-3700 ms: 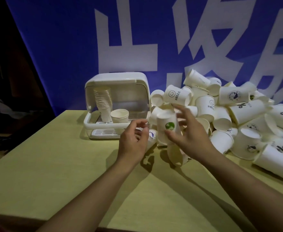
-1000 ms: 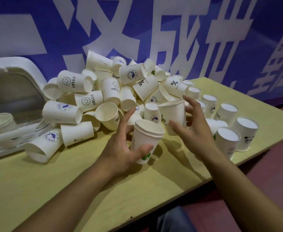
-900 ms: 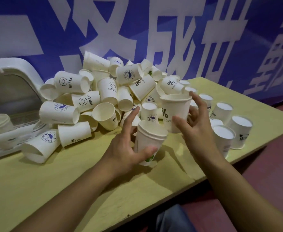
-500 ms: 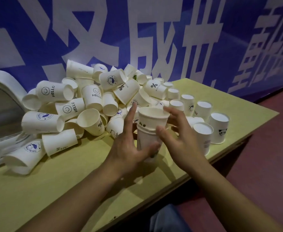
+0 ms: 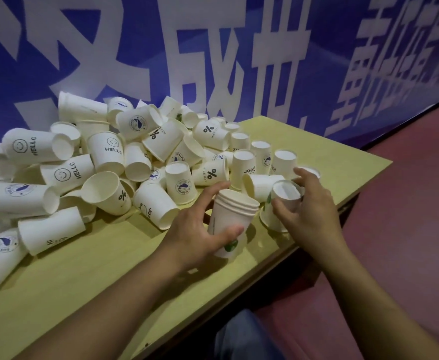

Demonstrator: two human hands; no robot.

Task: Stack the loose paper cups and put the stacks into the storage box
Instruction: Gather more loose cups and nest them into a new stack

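My left hand [image 5: 195, 229] grips a short stack of nested white paper cups [image 5: 230, 219], held upright just above the yellow table [image 5: 88, 268]. To its right, my right hand [image 5: 309, 214] wraps its fingers around an upside-down cup [image 5: 282, 201] standing near the table's front edge. A big heap of loose white cups [image 5: 104, 162] with printed logos lies behind and to the left. Several more cups [image 5: 262, 154] stand upside down at the heap's right end. The storage box is out of view.
A blue banner with large white characters [image 5: 213, 61] hangs right behind the table. The table's right corner [image 5: 384, 162] and front edge are close to my hands; red floor [image 5: 408, 229] lies beyond. Dark blue fabric [image 5: 241, 336] shows below the edge.
The cup my right hand carried half a second ago now sits pushed down into the stack. My right hand has moved right onto an upside-down cup. The view has swung further right.
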